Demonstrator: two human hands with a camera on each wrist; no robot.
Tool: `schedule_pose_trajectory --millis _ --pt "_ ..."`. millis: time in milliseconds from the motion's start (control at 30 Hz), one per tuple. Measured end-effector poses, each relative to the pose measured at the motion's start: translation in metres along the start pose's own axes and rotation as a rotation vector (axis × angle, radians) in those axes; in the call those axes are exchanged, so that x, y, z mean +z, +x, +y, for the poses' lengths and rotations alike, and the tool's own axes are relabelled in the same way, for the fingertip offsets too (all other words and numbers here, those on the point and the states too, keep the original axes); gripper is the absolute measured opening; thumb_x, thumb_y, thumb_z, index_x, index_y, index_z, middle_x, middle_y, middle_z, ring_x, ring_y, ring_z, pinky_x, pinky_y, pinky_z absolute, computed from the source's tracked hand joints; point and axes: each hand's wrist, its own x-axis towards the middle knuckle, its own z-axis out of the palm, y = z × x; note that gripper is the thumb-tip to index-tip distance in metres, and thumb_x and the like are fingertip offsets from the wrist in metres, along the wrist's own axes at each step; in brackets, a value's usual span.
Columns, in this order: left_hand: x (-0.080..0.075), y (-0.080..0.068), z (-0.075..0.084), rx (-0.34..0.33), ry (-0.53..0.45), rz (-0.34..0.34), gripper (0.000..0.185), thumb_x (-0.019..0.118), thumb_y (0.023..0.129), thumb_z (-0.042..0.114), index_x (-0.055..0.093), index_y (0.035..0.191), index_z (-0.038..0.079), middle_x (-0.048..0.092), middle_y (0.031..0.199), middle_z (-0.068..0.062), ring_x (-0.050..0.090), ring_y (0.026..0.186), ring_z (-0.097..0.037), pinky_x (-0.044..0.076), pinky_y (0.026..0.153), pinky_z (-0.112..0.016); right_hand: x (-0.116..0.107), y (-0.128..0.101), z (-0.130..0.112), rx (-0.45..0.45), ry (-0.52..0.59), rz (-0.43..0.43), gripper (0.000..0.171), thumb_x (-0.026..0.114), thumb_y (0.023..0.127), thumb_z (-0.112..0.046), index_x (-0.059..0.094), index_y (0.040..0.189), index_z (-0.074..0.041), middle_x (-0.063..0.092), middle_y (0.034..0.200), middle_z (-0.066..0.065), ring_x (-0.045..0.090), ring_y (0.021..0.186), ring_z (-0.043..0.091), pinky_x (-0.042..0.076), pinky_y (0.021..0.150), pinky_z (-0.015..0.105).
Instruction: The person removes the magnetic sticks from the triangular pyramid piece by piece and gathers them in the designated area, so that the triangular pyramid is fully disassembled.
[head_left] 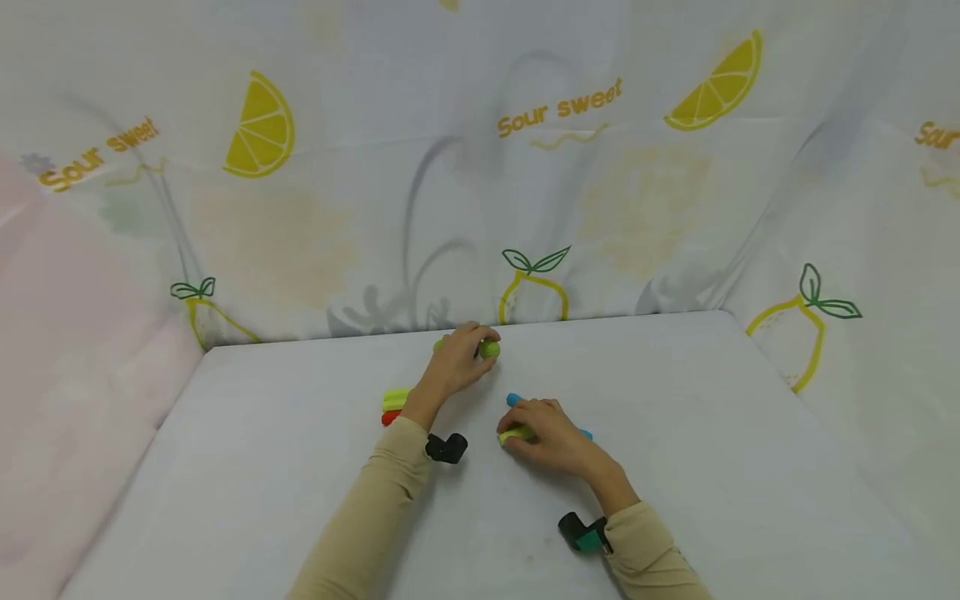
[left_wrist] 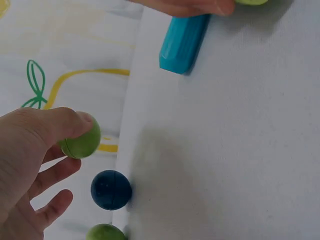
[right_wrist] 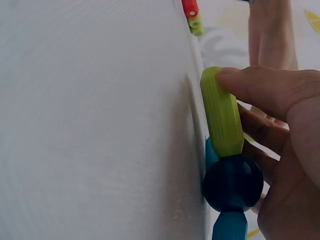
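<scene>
Two hands worked on the white counter. Left hand pinched a green ball at 12 o'clock near the back edge; a dark blue ball lay just beside it. Right hand curled around a lime rod joined to a dark ball. Best kept low and aligned before joining.

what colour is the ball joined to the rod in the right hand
Dark navy blue ball, joined to the lime green rod that the right hand grips; clearest in the right wrist view.
</scene>
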Motion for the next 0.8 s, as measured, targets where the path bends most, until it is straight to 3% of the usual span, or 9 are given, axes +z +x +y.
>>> schedule_pose_trajectory --millis 267,600,800 --pt "0.015 0.017 -0.009 -0.001 0.087 -0.025 0.026 0.071 0.084 0.016 0.065 0.11 0.015 0.064 0.111 -0.004 0.058 0.108 -0.026 0.042 0.09 -0.05 -0.002 -0.001 0.002 -0.027 -0.003 -0.014 0.013 0.066 0.089 -0.02 0.066 0.102 -0.02 0.062 0.099 -0.01 0.055 0.114 0.016 0.031 0.104 0.047" --pt "0.025 0.023 -0.015 -0.033 0.15 -0.046 0.026 0.07 0.086 0.02 0.064 0.11 0.016 0.064 0.116 -0.004 0.055 0.116 -0.027 0.035 0.097 -0.052 -0.007 -0.002 0.001 -0.042 -0.012 -0.059 0.03 0.06 0.083 0.003 0.066 0.104 -0.018 0.062 0.102 -0.008 0.056 0.106 0.013 0.031 0.104 0.045" --pt "0.022 0.021 -0.007 0.024 0.167 -0.04 0.029 0.068 0.087 0.018 0.062 0.116 0.017 0.059 0.123 -0.004 0.052 0.119 -0.03 0.03 0.101 -0.053 -0.01 -0.004 0.0 -0.039 0.007 -0.065 0.038 0.054 0.08 0.012 0.065 0.103 -0.017 0.063 0.102 -0.007 0.056 0.108 0.014 0.03 0.106 0.047"
